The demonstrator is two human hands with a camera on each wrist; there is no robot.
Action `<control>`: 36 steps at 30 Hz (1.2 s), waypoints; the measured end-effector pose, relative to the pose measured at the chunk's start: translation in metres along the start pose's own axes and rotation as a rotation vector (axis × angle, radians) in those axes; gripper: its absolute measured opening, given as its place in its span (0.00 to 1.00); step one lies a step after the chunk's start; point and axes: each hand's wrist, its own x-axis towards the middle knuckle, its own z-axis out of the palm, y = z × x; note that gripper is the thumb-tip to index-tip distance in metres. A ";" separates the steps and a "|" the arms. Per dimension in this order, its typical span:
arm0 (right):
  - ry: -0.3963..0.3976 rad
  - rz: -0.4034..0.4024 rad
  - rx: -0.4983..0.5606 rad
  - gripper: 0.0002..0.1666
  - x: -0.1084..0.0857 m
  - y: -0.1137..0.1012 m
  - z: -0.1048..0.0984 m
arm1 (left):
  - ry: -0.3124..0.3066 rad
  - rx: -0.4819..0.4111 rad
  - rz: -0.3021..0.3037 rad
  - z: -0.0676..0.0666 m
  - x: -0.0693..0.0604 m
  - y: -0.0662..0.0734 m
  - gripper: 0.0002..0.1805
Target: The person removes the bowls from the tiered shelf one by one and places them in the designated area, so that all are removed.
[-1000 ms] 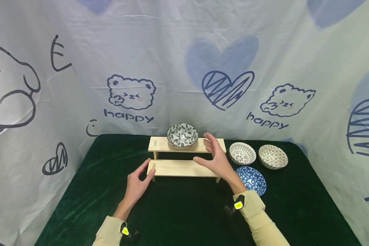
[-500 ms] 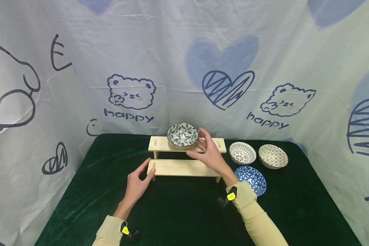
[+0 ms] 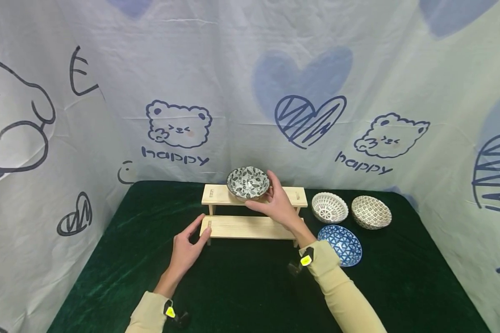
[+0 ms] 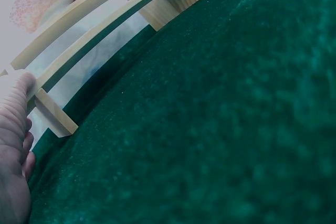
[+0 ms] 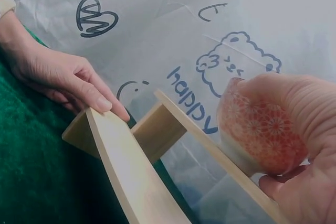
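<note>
A bowl with a dark leaf pattern inside stands on the upper board of a two-tier wooden stand. Its outside, seen in the right wrist view, is orange-red with white flower shapes. My right hand grips the bowl's right side, thumb at the near rim and fingers curled round behind; some fingertips are hidden. At the stand's left end, my left hand holds the lower board between thumb and fingers. In the left wrist view its thumb lies on the board's edge.
Right of the stand, on the dark green cloth, are a white openwork-patterned bowl, a beige patterned bowl and a blue-and-white dish. A printed white curtain rises behind and at both sides.
My right hand has moved left from beside the bowl and its fingers have closed round the bowl's right side. The left hand and the bowl have stayed in place.
</note>
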 end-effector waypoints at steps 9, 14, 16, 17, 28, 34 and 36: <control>0.065 0.056 -0.056 0.74 0.005 -0.002 0.009 | -0.003 0.007 0.000 0.000 0.000 -0.001 0.31; 0.105 0.068 -0.080 0.75 0.007 -0.003 0.012 | -0.004 0.002 0.006 0.000 0.000 -0.001 0.31; 0.110 0.062 -0.094 0.74 0.008 -0.003 0.013 | -0.004 0.004 0.008 0.000 0.000 -0.002 0.31; 0.111 0.061 -0.098 0.74 0.009 -0.003 0.013 | -0.004 0.006 0.010 0.000 0.000 -0.003 0.31; 0.208 0.057 -0.165 0.70 0.009 0.001 0.018 | 0.005 0.016 0.013 0.001 -0.001 -0.004 0.31; 0.258 0.042 -0.176 0.70 0.007 0.002 0.021 | 0.008 0.015 0.001 0.001 -0.001 -0.002 0.31; 0.265 0.040 -0.172 0.69 0.008 0.002 0.020 | 0.007 0.019 -0.001 0.000 0.000 -0.002 0.31</control>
